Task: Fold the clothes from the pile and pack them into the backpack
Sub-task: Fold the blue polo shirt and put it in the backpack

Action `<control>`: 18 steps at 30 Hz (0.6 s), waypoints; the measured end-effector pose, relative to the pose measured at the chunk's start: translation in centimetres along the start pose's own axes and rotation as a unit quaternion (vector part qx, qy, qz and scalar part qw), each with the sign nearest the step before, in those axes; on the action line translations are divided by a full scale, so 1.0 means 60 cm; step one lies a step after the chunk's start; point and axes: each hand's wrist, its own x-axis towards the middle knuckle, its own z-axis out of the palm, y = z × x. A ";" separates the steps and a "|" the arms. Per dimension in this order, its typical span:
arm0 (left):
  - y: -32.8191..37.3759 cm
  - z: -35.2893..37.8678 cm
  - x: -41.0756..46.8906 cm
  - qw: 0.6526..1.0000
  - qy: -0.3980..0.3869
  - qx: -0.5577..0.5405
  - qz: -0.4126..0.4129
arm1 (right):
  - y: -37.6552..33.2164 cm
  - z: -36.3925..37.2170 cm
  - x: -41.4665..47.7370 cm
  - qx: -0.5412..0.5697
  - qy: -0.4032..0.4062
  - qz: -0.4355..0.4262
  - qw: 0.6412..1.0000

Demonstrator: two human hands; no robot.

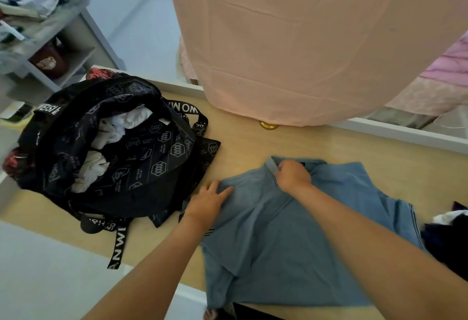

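A blue shirt (pixel 291 243) lies spread on the pale wooden surface (pixel 253 142), collar at the far end and hem hanging over the near edge. The left hand (pixel 207 200) rests flat on the shirt's left shoulder area, its fingers (pixel 222 191) straight and slightly spread, pressing the cloth down and gripping nothing. The right hand (pixel 292 175) is at the collar (pixel 272 165), its fingers (pixel 281 169) curled tightly round the collar's edge and pinching it. The shirt's far sleeve fans out to the right, with thin dark stripes at its cuff. Just left of the shirt stands the black backpack (pixel 157 157), printed with white hexagon logos, its main opening gaping wide. White clothes (pixel 119 124) are bunched inside it, and another pale piece (pixel 91 170) lies lower in the opening. Its lettered straps (pixel 117 243) trail over the near edge of the surface. At the right edge, touching the shirt's sleeve, sits the pile (pixel 448 238) of dark clothes with a bit of white showing. A large pink cloth (pixel 304 41) hangs over the far side of the surface, and a small gold object (pixel 268 125) peeks out beneath its hem. A grey shelf (pixel 76 41) with clutter stands at the upper left.
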 end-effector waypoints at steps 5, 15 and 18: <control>0.015 0.001 -0.007 0.985 0.111 0.034 -0.128 | 0.038 -0.016 0.015 0.174 0.080 -0.044 0.980; 0.120 -0.005 -0.002 0.969 0.067 -0.083 0.224 | 0.129 -0.009 -0.024 -0.172 0.054 -0.241 0.954; 0.107 0.008 -0.007 0.981 0.042 0.016 0.186 | 0.121 -0.008 -0.027 -0.186 0.080 -0.239 0.950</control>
